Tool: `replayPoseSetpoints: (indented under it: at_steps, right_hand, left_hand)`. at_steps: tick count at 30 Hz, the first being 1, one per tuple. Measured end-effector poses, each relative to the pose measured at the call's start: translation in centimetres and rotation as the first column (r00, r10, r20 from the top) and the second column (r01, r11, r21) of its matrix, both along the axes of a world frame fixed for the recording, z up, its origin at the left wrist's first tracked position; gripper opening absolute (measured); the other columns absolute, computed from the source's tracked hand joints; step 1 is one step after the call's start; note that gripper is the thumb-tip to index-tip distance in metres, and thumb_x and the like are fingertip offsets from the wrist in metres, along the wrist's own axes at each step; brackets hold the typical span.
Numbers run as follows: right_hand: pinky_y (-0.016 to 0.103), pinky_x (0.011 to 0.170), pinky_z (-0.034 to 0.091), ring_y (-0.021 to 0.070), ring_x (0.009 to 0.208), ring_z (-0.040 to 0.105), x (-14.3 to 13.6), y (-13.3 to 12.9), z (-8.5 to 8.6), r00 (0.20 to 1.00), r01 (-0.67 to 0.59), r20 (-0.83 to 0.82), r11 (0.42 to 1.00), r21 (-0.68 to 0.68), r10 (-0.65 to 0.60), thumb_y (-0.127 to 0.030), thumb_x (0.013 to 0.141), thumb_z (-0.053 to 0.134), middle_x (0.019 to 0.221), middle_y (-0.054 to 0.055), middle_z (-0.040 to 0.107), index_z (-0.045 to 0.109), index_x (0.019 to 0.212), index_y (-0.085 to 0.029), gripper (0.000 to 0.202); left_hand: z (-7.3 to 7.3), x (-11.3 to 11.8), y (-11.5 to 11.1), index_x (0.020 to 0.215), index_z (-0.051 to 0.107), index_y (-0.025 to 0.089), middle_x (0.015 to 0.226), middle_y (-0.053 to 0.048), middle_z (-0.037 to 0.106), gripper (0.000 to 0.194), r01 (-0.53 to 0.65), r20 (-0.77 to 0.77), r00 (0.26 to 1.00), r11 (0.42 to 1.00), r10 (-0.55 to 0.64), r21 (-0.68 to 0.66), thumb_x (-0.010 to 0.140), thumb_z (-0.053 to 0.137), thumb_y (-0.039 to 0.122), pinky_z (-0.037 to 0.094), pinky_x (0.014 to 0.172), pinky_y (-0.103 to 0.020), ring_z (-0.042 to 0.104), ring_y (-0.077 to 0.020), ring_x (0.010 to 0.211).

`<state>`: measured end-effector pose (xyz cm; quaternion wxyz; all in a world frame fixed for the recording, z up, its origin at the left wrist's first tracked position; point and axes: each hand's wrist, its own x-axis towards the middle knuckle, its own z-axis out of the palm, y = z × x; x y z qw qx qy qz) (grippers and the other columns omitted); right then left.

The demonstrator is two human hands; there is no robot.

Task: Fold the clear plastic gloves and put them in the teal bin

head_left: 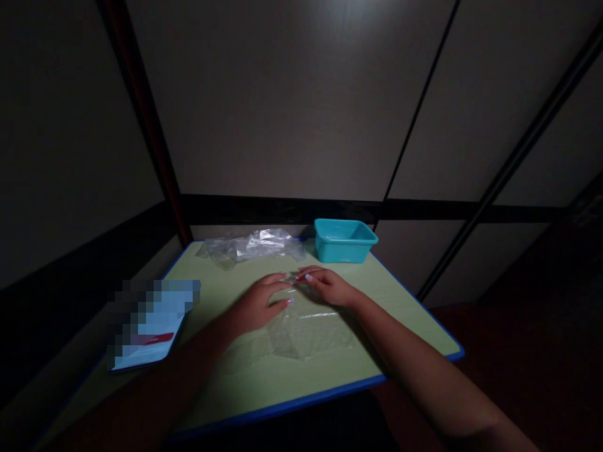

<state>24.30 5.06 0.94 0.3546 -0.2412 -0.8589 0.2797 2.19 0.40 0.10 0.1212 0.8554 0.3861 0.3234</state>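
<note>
Clear plastic film (313, 339) lies flat at the middle of the desk (219, 282), taking 12 o'clock as the far edge from the person's seat; it spreads from beneath the fingertips toward 5 o'clock, with thin bright creases across it. The left grip (259, 304), a bare hand reaching in from 8 o'clock, is open, thumb and fingers apart, their tips at the film's side facing 10 o'clock. The right grip (330, 287) comes in from 4 o'clock with its fingers pointing to 10 o'clock; thumb and fingertips draw close together at the film's 12 o'clock end, and I cannot tell whether they pinch it. The two hands nearly meet there. Crumpled clear plastic (261, 245) glints at 11 o'clock, near the far edge, and a teal tub (346, 252) stands upright at 1 o'clock, just beside it. At 9 o'clock a tablet (157, 329) lies screen up, its display blurred into blocks. Blue trim edges the pale green desk, and dark-banded panels (282, 125) rise beyond 12 o'clock
</note>
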Motion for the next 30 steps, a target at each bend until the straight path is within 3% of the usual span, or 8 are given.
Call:
replayPoseSetpoints:
  at_steps: [6,11,15,23,26,30]
  right_hand:
    - [0.04,0.098,0.038,0.0206,0.107,0.055,-0.1,-0.7,0.8,1.0,-0.028,0.0,1.0,-0.009,0.028,-0.05,0.088,0.041,0.104,0.013,0.065,0.068,0.101,-0.015,0.046]
    - [0.04,0.099,0.036,0.0218,0.111,0.054,0.0,-1.2,1.2,0.994,-0.108,-0.034,0.982,-0.155,0.104,-0.055,0.084,0.046,0.11,0.012,0.064,0.067,0.104,-0.016,0.049]
    - [0.044,0.103,0.03,0.0246,0.122,0.045,0.1,-1.2,1.1,0.99,-0.139,-0.042,0.957,-0.256,0.132,-0.059,0.081,0.045,0.11,0.01,0.065,0.068,0.103,-0.016,0.053]
    - [0.043,0.104,0.027,0.0229,0.117,0.05,0.2,-1.1,1.2,0.977,-0.189,-0.161,0.926,-0.328,0.142,-0.061,0.08,0.046,0.106,0.011,0.066,0.069,0.096,-0.017,0.053]
    - [0.042,0.1,0.034,0.0215,0.108,0.055,0.4,-0.6,0.8,0.983,-0.117,-0.172,0.946,-0.303,0.066,-0.06,0.082,0.043,0.105,0.011,0.066,0.068,0.098,-0.018,0.051]
    - [0.038,0.09,0.042,0.0207,0.095,0.06,0.9,0.3,-0.2,0.996,0.081,-0.033,0.98,-0.182,-0.088,-0.055,0.084,0.044,0.101,0.011,0.066,0.066,0.098,-0.015,0.048]
  left_hand:
    - [-0.2,-0.3,0.2,0.104,0.064,0.023,0.117,-0.007,0.059,0.028,0.011,-0.001,1.0,1.0,-0.011,0.008,0.079,0.059,0.033,0.039,0.099,-0.039,0.051,-0.0219,0.113]
    - [-0.1,-0.4,0.3,0.108,0.063,0.021,0.122,-0.009,0.057,0.034,0.046,-0.026,0.999,0.998,-0.048,-0.051,0.078,0.06,0.036,0.036,0.101,-0.039,0.049,-0.023,0.116]
    - [0.2,-0.4,0.1,0.118,0.058,0.022,0.131,-0.01,0.05,0.042,0.078,-0.032,0.996,0.993,-0.082,-0.092,0.079,0.058,0.037,0.034,0.103,-0.04,0.044,-0.0238,0.121]
    - [0.2,-0.5,-0.1,0.117,0.059,0.022,0.129,-0.009,0.052,0.04,0.086,-0.036,0.995,0.988,-0.091,-0.132,0.081,0.057,0.038,0.035,0.103,-0.04,0.047,-0.0243,0.119]
    - [0.3,-0.5,-0.1,0.117,0.059,0.022,0.131,-0.009,0.051,0.039,0.094,-0.056,0.993,0.987,-0.102,-0.132,0.082,0.055,0.039,0.035,0.102,-0.041,0.046,-0.0243,0.12]
    - [0.5,-0.6,-0.2,0.121,0.056,0.024,0.132,-0.007,0.051,0.04,0.092,-0.086,0.991,0.987,-0.103,-0.129,0.084,0.053,0.039,0.027,0.106,-0.043,0.043,-0.0225,0.123]
